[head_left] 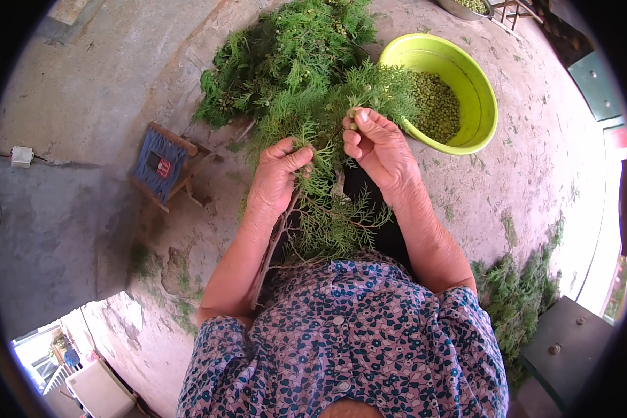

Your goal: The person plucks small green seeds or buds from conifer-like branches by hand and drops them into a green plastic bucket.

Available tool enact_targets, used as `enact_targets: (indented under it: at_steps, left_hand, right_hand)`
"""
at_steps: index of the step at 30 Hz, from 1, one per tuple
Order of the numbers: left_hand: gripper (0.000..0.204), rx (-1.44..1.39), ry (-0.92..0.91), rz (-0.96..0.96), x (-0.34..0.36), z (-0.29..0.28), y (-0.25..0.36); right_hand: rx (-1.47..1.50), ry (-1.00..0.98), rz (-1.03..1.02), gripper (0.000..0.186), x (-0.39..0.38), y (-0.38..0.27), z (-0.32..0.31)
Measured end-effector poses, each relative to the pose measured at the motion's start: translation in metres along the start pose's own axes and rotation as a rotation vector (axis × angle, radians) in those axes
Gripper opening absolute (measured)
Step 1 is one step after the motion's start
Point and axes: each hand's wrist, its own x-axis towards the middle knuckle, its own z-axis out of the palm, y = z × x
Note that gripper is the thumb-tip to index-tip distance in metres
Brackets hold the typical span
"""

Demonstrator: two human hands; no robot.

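A leafy evergreen sprig [334, 219], its foliage flat and scale-like, lies across my lap with a bare brown stem running down along my left forearm. My left hand [277, 174] is closed around its upper part. Just to the right, my right hand [383, 148] pinches a small green cone [353, 126] between thumb and fingers, beside the foliage. Beyond both hands rises a heap of cut evergreen branches [285, 63]. To its right stands a yellow-green plastic tub [490, 104], partly filled with many small green cones [437, 111]. Some foliage overlaps the tub's left rim.
A small folding stool [160, 166] with a blue woven seat stands at the left. More cut greenery [519, 296] lies on the floor at the lower right, near a dark metal panel [571, 348]. A metal bowl [467, 8] of green pieces sits at the far right.
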Motion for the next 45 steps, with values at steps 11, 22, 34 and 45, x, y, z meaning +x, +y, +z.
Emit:
enact_targets:
  at_steps: [11,22,34,45]
  left_hand:
    - [0.011,-0.127,0.122,0.065,-0.008,0.003,0.001]
    - [0.006,0.652,0.112,0.175,-0.014,0.013,0.002]
    - [0.034,1.810,0.139,0.289,-0.020,0.034,0.001]
    - [0.028,1.649,0.215,0.387,-0.018,0.019,-0.009]
  right_hand:
    - [0.304,0.402,-0.581,0.025,0.023,-0.133,-0.065]
    - [0.026,0.326,-0.483,0.018,0.021,-0.132,-0.090]
    - [-2.039,-0.151,-0.581,0.014,-0.009,-0.020,-0.013]
    - [-1.835,-0.151,-0.598,0.013,-0.011,-0.017,-0.015]
